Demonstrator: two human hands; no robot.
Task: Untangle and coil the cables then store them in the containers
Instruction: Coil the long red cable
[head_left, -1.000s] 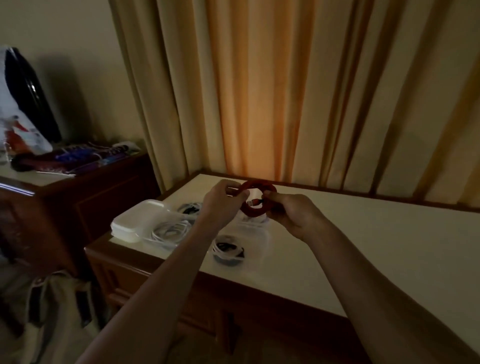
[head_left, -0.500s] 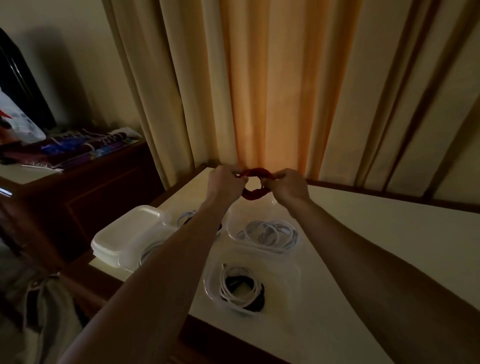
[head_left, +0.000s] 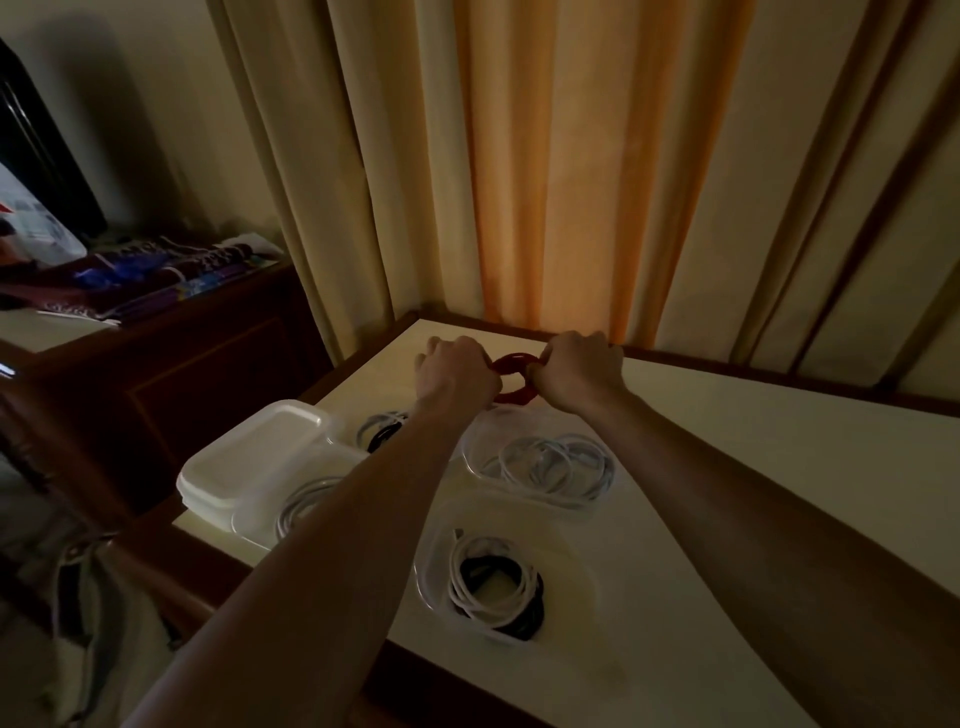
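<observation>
Three clear plastic containers (head_left: 535, 470) are seen filled with coils; a small red coiled cable (head_left: 511, 379), gripped by left hand (head_left: 457, 376) and right hand (head_left: 579, 371), is judged unstored.

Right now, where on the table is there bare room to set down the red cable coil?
Free: the table right of the right forearm, bordered by the curtain. Crowded: the left end, where cable-filled containers and stacked lids cluster.

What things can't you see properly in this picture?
- Red cable, head view: its sides are covered by the left hand and right hand.
- Far-left container: the left forearm hides part of it.
- Stacked lids: too dim to count.
- Fingertips: curled out of sight.
</observation>
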